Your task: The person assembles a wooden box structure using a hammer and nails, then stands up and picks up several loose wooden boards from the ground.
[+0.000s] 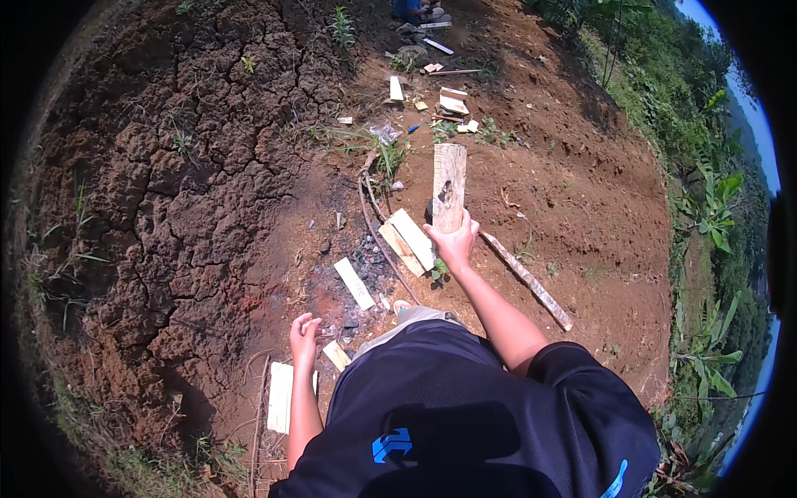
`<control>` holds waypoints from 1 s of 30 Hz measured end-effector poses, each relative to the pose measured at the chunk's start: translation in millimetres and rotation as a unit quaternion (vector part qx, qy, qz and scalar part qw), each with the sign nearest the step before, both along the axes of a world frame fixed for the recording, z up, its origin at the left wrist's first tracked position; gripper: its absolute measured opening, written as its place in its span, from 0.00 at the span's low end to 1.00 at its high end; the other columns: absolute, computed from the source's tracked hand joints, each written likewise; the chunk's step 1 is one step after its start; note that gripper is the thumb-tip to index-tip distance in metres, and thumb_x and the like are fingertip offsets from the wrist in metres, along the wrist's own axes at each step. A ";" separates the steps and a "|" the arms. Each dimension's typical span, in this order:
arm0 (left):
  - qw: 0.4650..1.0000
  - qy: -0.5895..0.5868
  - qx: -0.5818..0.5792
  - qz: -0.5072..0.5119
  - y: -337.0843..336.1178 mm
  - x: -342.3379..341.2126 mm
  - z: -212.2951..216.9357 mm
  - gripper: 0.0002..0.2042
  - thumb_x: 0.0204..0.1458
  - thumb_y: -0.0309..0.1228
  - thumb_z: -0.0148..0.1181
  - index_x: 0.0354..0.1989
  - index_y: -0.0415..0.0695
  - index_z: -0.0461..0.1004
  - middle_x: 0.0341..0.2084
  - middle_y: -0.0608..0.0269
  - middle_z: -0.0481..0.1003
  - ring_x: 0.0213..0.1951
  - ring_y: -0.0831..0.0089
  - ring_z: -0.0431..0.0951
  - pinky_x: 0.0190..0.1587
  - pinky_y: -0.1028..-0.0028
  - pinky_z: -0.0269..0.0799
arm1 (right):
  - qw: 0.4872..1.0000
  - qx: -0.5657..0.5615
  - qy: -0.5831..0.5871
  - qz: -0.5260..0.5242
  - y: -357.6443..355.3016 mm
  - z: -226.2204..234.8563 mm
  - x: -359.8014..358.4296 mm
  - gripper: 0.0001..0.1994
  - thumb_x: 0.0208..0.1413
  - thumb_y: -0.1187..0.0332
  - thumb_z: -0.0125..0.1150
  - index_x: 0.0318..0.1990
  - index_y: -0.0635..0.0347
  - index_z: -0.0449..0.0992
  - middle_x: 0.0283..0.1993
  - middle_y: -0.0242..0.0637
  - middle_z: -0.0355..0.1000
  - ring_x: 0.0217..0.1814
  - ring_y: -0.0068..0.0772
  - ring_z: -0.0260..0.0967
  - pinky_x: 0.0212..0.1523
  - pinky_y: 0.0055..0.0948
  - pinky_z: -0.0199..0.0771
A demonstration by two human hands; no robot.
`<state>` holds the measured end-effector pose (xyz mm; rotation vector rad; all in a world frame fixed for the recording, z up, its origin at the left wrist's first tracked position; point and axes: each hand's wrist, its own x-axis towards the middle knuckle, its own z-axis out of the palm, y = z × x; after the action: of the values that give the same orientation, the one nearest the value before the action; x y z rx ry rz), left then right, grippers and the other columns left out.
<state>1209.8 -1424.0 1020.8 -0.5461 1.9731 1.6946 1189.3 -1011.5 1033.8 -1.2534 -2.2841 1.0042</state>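
My right hand (pixel 456 242) grips the lower end of a short, thick wooden plank (pixel 449 178), held upright in front of me. The plank has a weathered face with a dark knot hole near its middle. My left hand (pixel 305 334) is raised at my left side, fingers loosely bent and apart, with nothing visible in it. Close to that hand lie a pale wood piece (pixel 336 355) and a wider pale board (pixel 280 400), partly hidden by my forearm. Another pale strip (pixel 355 283) rests on the ash patch (pixel 328 270), and two split boards (pixel 408 241) lie side by side beyond it.
A long rough pole (pixel 527 280) lies on the slope to the right. A curved branch (pixel 371 224) crosses the ground ahead. Farther off are more cut wood pieces (pixel 453 101) and a seated person (pixel 419 12). Cracked earth (pixel 191 191) rises on the left; greenery borders the right.
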 end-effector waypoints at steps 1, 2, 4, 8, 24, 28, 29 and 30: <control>1.000 0.008 -0.001 -0.023 16.9 -10.6 3.4 0.19 0.63 0.35 0.59 0.59 0.41 0.68 0.46 0.57 0.79 0.38 0.73 0.80 0.36 0.72 0.75 | 0.998 -0.003 0.033 0.048 -3.1 -4.9 3.6 0.53 0.32 0.45 0.83 0.67 0.58 0.62 0.58 0.48 0.61 0.60 0.50 0.66 0.60 0.47 0.69; 0.999 0.015 -0.002 -0.048 37.1 -21.6 5.5 0.19 0.63 0.35 0.59 0.59 0.42 0.68 0.47 0.56 0.79 0.38 0.73 0.80 0.36 0.72 0.75 | 0.996 -0.033 0.025 0.074 -1.7 -8.7 10.5 0.54 0.32 0.45 0.82 0.67 0.60 0.63 0.57 0.48 0.62 0.60 0.50 0.66 0.61 0.45 0.69; 0.996 0.018 0.017 -0.090 81.9 -39.1 13.3 0.21 0.65 0.40 0.57 0.60 0.41 0.67 0.50 0.55 0.79 0.38 0.72 0.81 0.37 0.73 0.75 | 0.988 -0.067 -0.013 0.136 -0.5 -18.3 22.6 0.56 0.32 0.43 0.81 0.68 0.67 0.62 0.59 0.51 0.63 0.61 0.50 0.67 0.62 0.43 0.69; 0.984 -0.011 0.035 -0.174 140.2 -57.3 23.8 0.21 0.68 0.41 0.54 0.62 0.41 0.65 0.51 0.53 0.79 0.39 0.71 0.82 0.38 0.73 0.75 | 0.957 -0.189 -0.034 0.219 -9.7 -21.2 45.7 0.54 0.35 0.45 0.80 0.66 0.74 0.64 0.64 0.57 0.64 0.66 0.51 0.66 0.65 0.39 0.67; 0.927 -0.055 -0.015 -0.371 99.9 -129.2 -39.8 0.18 0.62 0.30 0.57 0.59 0.39 0.69 0.43 0.59 0.79 0.37 0.75 0.78 0.40 0.75 0.73 | 0.770 -0.574 -0.255 -0.115 29.0 -135.0 260.2 0.24 0.55 0.40 0.56 0.43 0.53 0.76 0.36 0.37 0.73 0.39 0.40 0.74 0.39 0.51 0.74; 0.956 -0.060 -0.102 -0.269 17.2 -141.5 -45.0 0.13 0.62 0.31 0.59 0.52 0.41 0.72 0.37 0.65 0.78 0.33 0.82 0.76 0.32 0.78 0.69 | 0.703 -0.536 -0.435 -0.172 -11.1 -142.0 323.3 0.31 0.52 0.38 0.57 0.50 0.57 0.74 0.41 0.47 0.74 0.43 0.53 0.74 0.45 0.61 0.74; 0.961 -0.065 -0.129 -0.236 -1.1 -139.7 -43.0 0.11 0.62 0.32 0.60 0.49 0.41 0.74 0.35 0.65 0.78 0.32 0.82 0.75 0.31 0.79 0.69 | 0.686 -0.538 -0.465 -0.155 -18.7 -135.0 334.9 0.34 0.50 0.38 0.58 0.53 0.59 0.73 0.43 0.49 0.74 0.45 0.54 0.74 0.46 0.61 0.73; 0.962 -0.063 -0.145 -0.223 -10.5 -138.3 -42.7 0.09 0.61 0.31 0.61 0.45 0.42 0.74 0.33 0.66 0.78 0.32 0.82 0.75 0.31 0.79 0.69 | 0.669 -0.544 -0.479 -0.162 -20.5 -137.8 360.1 0.35 0.48 0.39 0.60 0.55 0.60 0.71 0.46 0.50 0.74 0.46 0.54 0.74 0.46 0.60 0.74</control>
<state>1071.6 -1434.5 978.1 -0.2678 2.0709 1.0824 1549.4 -1032.0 896.1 -3.1630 -1.6388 1.9917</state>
